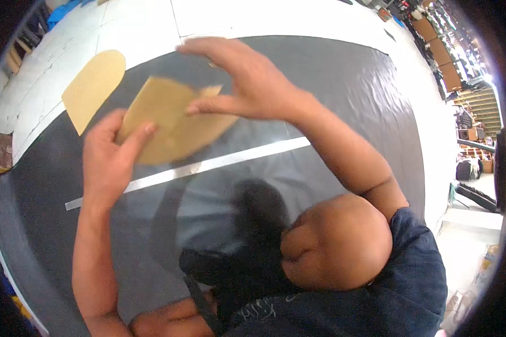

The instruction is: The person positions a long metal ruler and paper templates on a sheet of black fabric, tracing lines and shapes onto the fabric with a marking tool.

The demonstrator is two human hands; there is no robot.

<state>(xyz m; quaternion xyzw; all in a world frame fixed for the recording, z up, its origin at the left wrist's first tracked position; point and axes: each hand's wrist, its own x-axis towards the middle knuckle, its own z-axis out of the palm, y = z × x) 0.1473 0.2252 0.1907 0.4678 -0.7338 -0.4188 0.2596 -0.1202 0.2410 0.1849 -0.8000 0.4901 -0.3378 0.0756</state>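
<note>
Pinching a tan, curved-edged card piece (177, 132) at its left end, the left hand (104, 154) holds it over smooth black sheeting (343, 95); it reaches towards the right hand (258, 81), fingers spread, thumb contact unclear.

Held card (171, 124): tan, curved lower edge, blurred, tilted above the black sheet (326, 73), gripped by the left hand (109, 151), right thumb at its other side | Second card (95, 84): tan, rounded top, pointed bottom, lying across the sheet's edge.
</note>
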